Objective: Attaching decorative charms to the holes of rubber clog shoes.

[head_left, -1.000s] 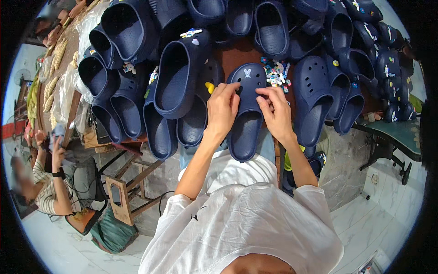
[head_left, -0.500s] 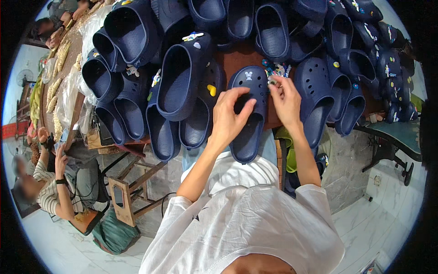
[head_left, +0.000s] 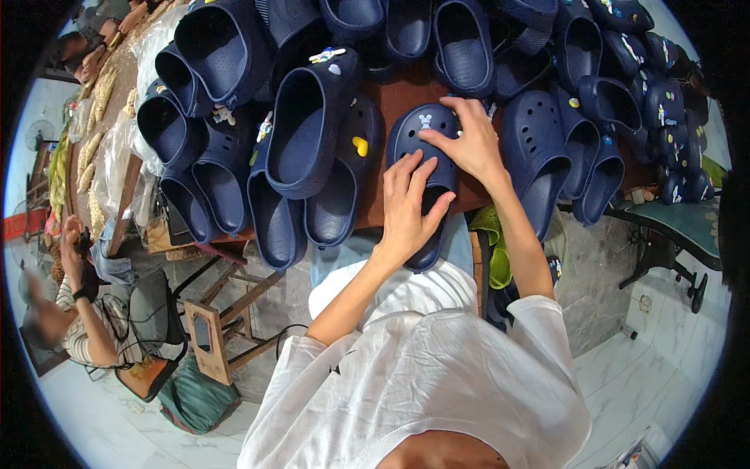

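Note:
In front of me a navy clog (head_left: 406, 129) lies at the table's edge, its toe pointing away. A pale mouse-head charm (head_left: 426, 121) sits on its toe. My left hand (head_left: 408, 205) is closed over the clog's opening, fingers curved on one side and thumb on the other. My right hand (head_left: 471, 144) grips the toe, its thumb on the holed top and its fingertips at the far right edge. Whether a small charm is under these fingers cannot be seen. Most of the small pile of colourful charms (head_left: 491, 109) beyond is hidden by this hand.
Navy clogs (head_left: 312, 133) crowd the brown table (head_left: 393, 98) at left, back and right, many with charms. Green clogs (head_left: 492, 242) are below the edge. A wooden stool frame (head_left: 209, 340) stands lower left; another person (head_left: 86, 313) sits beyond it.
My right hand has moved from the charm pile leftward onto the clog's toe. My left hand has come down and closed over the clog's opening.

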The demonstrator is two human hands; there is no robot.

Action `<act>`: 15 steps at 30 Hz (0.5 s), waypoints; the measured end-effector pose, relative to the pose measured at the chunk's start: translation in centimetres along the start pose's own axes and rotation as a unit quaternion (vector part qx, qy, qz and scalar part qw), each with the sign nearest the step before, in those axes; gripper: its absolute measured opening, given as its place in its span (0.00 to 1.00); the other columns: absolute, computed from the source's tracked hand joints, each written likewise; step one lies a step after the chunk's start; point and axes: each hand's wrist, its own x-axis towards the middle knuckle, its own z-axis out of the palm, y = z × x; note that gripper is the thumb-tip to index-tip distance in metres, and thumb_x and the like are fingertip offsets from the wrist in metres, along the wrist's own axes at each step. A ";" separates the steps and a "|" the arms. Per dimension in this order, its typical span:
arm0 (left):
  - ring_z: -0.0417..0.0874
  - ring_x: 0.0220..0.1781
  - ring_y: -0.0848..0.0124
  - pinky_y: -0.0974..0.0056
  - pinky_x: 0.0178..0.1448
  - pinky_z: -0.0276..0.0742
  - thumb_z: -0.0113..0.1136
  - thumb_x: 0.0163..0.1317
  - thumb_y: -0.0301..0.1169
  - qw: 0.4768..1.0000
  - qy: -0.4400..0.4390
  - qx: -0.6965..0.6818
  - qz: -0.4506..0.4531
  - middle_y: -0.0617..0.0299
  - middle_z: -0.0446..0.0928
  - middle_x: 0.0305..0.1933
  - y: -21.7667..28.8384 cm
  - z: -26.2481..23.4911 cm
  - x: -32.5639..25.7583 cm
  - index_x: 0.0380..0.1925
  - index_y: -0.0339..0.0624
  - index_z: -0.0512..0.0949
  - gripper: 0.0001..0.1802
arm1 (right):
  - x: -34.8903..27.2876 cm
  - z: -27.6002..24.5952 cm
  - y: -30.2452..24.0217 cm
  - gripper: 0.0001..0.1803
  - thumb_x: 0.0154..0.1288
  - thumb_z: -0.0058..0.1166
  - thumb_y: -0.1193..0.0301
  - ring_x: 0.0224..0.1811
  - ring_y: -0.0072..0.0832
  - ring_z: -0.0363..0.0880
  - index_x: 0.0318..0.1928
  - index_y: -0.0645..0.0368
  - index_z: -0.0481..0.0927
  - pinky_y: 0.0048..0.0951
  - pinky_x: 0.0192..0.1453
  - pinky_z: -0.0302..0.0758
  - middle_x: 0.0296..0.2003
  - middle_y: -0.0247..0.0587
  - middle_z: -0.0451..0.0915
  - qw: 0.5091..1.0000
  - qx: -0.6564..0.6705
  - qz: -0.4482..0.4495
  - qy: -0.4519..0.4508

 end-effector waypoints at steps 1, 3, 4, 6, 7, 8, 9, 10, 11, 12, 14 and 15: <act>0.67 0.65 0.47 0.49 0.67 0.65 0.70 0.56 0.36 1.000 0.003 0.003 0.005 0.46 0.69 0.64 -0.1 0.3 -0.1 0.59 0.38 0.73 0.31 | 0.0 1.1 1.0 0.39 0.45 0.72 0.44 0.45 0.50 0.78 0.51 0.59 0.79 0.46 0.54 0.74 0.42 0.52 0.77 1.000 -0.020 0.005 -0.008; 0.67 0.65 0.47 0.49 0.68 0.64 0.69 0.57 0.36 1.000 0.006 0.007 0.010 0.45 0.68 0.64 -0.3 0.4 -0.1 0.59 0.37 0.72 0.31 | 0.7 0.9 0.5 0.36 0.47 0.73 0.48 0.47 0.48 0.78 0.51 0.59 0.80 0.45 0.53 0.74 0.43 0.50 0.78 0.998 -0.019 0.042 -0.045; 0.67 0.65 0.47 0.49 0.68 0.64 0.69 0.58 0.37 1.000 0.008 0.015 0.015 0.45 0.68 0.64 -0.4 0.5 -0.1 0.59 0.37 0.72 0.31 | 1.0 0.8 0.1 0.33 0.49 0.73 0.51 0.49 0.47 0.77 0.51 0.59 0.80 0.44 0.53 0.74 0.44 0.49 0.78 0.993 -0.018 0.079 -0.083; 0.67 0.65 0.47 0.49 0.68 0.63 0.68 0.59 0.37 1.000 0.008 0.022 0.020 0.44 0.69 0.64 -0.3 0.5 -0.3 0.59 0.36 0.72 0.31 | 1.3 1.0 -0.4 0.32 0.50 0.72 0.51 0.48 0.48 0.78 0.50 0.59 0.81 0.44 0.53 0.74 0.43 0.50 0.78 0.994 -0.028 0.073 -0.080; 0.67 0.65 0.47 0.49 0.68 0.63 0.68 0.59 0.37 0.999 0.011 0.028 0.017 0.44 0.69 0.64 -0.3 0.5 -0.2 0.59 0.36 0.72 0.30 | 1.4 1.0 -0.5 0.32 0.50 0.72 0.52 0.48 0.49 0.78 0.50 0.59 0.81 0.45 0.53 0.74 0.42 0.50 0.79 0.994 -0.038 0.064 -0.077; 0.67 0.65 0.47 0.49 0.68 0.63 0.68 0.59 0.37 0.999 0.015 0.034 0.015 0.44 0.69 0.64 -0.4 0.5 -0.1 0.59 0.36 0.72 0.30 | 1.4 1.1 -0.3 0.32 0.50 0.72 0.52 0.48 0.49 0.78 0.50 0.59 0.81 0.45 0.53 0.74 0.42 0.50 0.79 0.994 -0.039 0.066 -0.075; 0.67 0.64 0.47 0.49 0.68 0.63 0.68 0.59 0.37 0.999 0.016 0.032 0.019 0.44 0.69 0.64 -0.4 0.6 -0.1 0.59 0.36 0.71 0.30 | 1.3 1.3 0.0 0.30 0.51 0.70 0.52 0.46 0.50 0.79 0.49 0.59 0.82 0.45 0.52 0.75 0.41 0.51 0.79 0.996 -0.044 0.042 -0.058; 0.67 0.64 0.47 0.49 0.68 0.63 0.68 0.59 0.37 0.999 0.015 0.031 0.020 0.44 0.69 0.64 -0.4 0.6 -0.2 0.59 0.36 0.71 0.30 | 1.2 1.4 0.1 0.28 0.53 0.69 0.53 0.45 0.50 0.79 0.49 0.59 0.82 0.45 0.51 0.75 0.40 0.52 0.80 0.998 -0.048 0.017 -0.041; 0.67 0.64 0.47 0.49 0.68 0.63 0.68 0.59 0.37 0.999 0.017 0.030 0.022 0.44 0.69 0.64 -0.4 0.7 -0.2 0.59 0.36 0.71 0.30 | 1.2 1.4 0.1 0.28 0.53 0.69 0.53 0.45 0.50 0.79 0.49 0.59 0.82 0.45 0.51 0.75 0.40 0.52 0.80 0.998 -0.049 0.017 -0.041; 0.67 0.64 0.47 0.49 0.68 0.63 0.68 0.58 0.37 0.999 0.019 0.029 0.024 0.44 0.69 0.64 -0.4 0.7 -0.1 0.59 0.36 0.71 0.31 | 1.2 1.3 0.1 0.26 0.54 0.67 0.54 0.42 0.50 0.81 0.46 0.60 0.83 0.45 0.47 0.78 0.38 0.53 0.80 0.997 -0.075 -0.021 -0.029; 0.67 0.64 0.47 0.49 0.68 0.63 0.68 0.58 0.37 0.999 0.021 0.032 0.021 0.44 0.69 0.63 -0.2 0.7 -0.2 0.59 0.36 0.71 0.31 | 1.3 1.3 0.1 0.23 0.56 0.65 0.54 0.38 0.49 0.83 0.43 0.61 0.83 0.45 0.43 0.80 0.35 0.54 0.80 0.993 -0.102 -0.061 -0.017; 0.68 0.64 0.47 0.49 0.68 0.63 0.68 0.58 0.37 0.999 0.022 0.035 0.018 0.44 0.69 0.63 -0.1 0.8 -0.2 0.59 0.36 0.71 0.31 | 1.5 1.4 0.2 0.22 0.58 0.64 0.55 0.37 0.48 0.83 0.43 0.61 0.83 0.44 0.41 0.80 0.34 0.53 0.80 0.990 -0.111 -0.076 -0.036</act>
